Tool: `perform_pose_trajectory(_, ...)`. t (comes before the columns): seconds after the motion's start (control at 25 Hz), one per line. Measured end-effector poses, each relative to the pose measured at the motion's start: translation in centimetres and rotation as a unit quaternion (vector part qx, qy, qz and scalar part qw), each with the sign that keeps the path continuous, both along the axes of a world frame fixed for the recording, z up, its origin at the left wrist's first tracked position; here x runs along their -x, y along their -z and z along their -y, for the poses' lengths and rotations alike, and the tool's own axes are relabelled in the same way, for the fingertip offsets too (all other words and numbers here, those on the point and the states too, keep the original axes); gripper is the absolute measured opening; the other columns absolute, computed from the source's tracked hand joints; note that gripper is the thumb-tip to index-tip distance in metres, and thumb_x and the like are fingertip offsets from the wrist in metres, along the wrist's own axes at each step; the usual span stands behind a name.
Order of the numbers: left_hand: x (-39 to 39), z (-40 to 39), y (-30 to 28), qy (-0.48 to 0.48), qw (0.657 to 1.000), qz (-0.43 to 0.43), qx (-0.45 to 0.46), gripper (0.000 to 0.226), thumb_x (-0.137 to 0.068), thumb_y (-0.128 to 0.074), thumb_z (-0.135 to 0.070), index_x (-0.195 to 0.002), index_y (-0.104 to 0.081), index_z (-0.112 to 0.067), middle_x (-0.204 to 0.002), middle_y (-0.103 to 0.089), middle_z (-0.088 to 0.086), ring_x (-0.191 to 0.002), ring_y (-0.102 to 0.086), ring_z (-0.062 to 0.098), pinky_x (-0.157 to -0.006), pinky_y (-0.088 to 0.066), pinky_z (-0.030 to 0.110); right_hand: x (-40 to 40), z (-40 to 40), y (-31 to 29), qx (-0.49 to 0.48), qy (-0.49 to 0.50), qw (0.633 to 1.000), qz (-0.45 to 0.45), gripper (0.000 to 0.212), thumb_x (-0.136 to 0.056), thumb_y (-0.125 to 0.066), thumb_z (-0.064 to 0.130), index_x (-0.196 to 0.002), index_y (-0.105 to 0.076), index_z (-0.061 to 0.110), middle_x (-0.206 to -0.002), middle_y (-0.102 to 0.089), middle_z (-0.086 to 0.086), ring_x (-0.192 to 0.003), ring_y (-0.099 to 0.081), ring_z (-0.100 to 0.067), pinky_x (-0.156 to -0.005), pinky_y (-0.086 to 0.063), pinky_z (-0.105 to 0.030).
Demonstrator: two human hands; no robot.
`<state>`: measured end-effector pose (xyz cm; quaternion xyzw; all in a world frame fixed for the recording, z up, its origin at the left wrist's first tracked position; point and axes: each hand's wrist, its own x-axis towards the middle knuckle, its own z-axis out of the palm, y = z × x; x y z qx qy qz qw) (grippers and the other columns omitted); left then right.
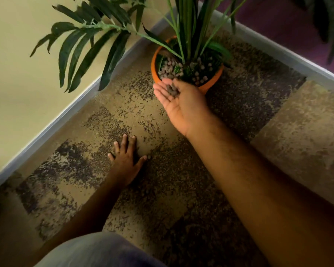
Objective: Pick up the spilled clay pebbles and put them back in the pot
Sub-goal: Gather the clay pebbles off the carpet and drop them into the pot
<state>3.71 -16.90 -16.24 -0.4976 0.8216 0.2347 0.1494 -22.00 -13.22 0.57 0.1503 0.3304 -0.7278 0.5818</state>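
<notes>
- Grey fabric over a knee (96,251) fills the lower edge, nearest the camera.
- Left hand (126,158) lies flat on the mottled tan-and-dark carpet floor (181,189), fingers straight and spread, holding nothing.
- Right hand (178,101) hovers palm-up at the rim of the round orange clay pot (210,84), fingers relaxed, cupping small dark clay pebbles (172,90).
- Greyish pebbles in the pot (169,69) surround the green leafy plant (187,35).

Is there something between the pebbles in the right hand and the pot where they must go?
Nothing visible blocks the way. The right hand lies palm up, carrying pebbles on its fingers just at the near rim of the orange pot. The plant leaves spread higher and to the left, not between the hand and the pot.
</notes>
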Motion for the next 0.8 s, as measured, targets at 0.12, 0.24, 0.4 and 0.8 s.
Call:
perform_pose_trajectory(0.12, -0.3, -0.1, 1.0, 0.016, 1.0, 0.006, 0.003, 0.09, -0.087, -0.026, -0.08, -0.158, 0.011, -0.039, -0.167, 0.021, -0.005, -0.151, 0.017, 0.038, -0.114, 0.001, 0.069, 0.9, 2.0, -1.4, -0.001, 0.039, 0.999, 0.013, 0.038, -0.101, -0.039, -0.002, -0.139, -0.04, -0.011, -0.143, -0.046, -0.029, -0.136, -0.046, -0.035, -0.114, -0.04, -0.044)
perform_pose_trajectory(0.24, -0.7, 0.5, 1.6, 0.015, 1.0, 0.011, -0.001, 0.092, -0.082, -0.02, -0.085, -0.156, 0.015, -0.044, -0.163, 0.029, -0.01, -0.15, 0.018, 0.037, -0.113, 0.001, 0.07, 1.0, 3.1, -2.2, -0.004, 0.049, 0.999, -0.016, 0.037, -0.094, -0.038, -0.016, -0.131, -0.045, -0.009, -0.141, -0.043, -0.03, -0.138, -0.041, -0.036, -0.114, -0.038, -0.041)
perform_pose_trajectory(0.4, -1.0, 0.7, 2.2, 0.017, 1.0, -0.004, -0.004, 0.091, -0.081, -0.022, -0.088, -0.153, 0.018, -0.05, -0.156, 0.038, -0.016, -0.146, 0.024, 0.029, -0.113, 0.002, 0.07, 0.5, 3.7, -2.2, -0.016, 0.07, 0.996, -0.051, 0.061, -0.086, -0.035, -0.023, -0.145, -0.033, -0.007, -0.148, -0.035, -0.027, -0.138, -0.039, -0.039, -0.114, -0.039, -0.042)
perform_pose_trajectory(0.8, -0.3, 1.7, -0.2, 0.008, 0.999, 0.005, -0.046, 0.084, -0.095, -0.045, -0.066, -0.16, -0.001, -0.037, -0.168, 0.016, -0.005, -0.153, 0.011, 0.039, -0.116, -0.004, 0.069, 0.6, -0.2, 0.2, -0.048, -0.117, 0.937, -0.326, 0.047, -0.091, -0.045, -0.007, -0.137, -0.047, 0.004, -0.14, -0.049, -0.012, -0.135, -0.045, -0.028, -0.117, -0.035, -0.045)
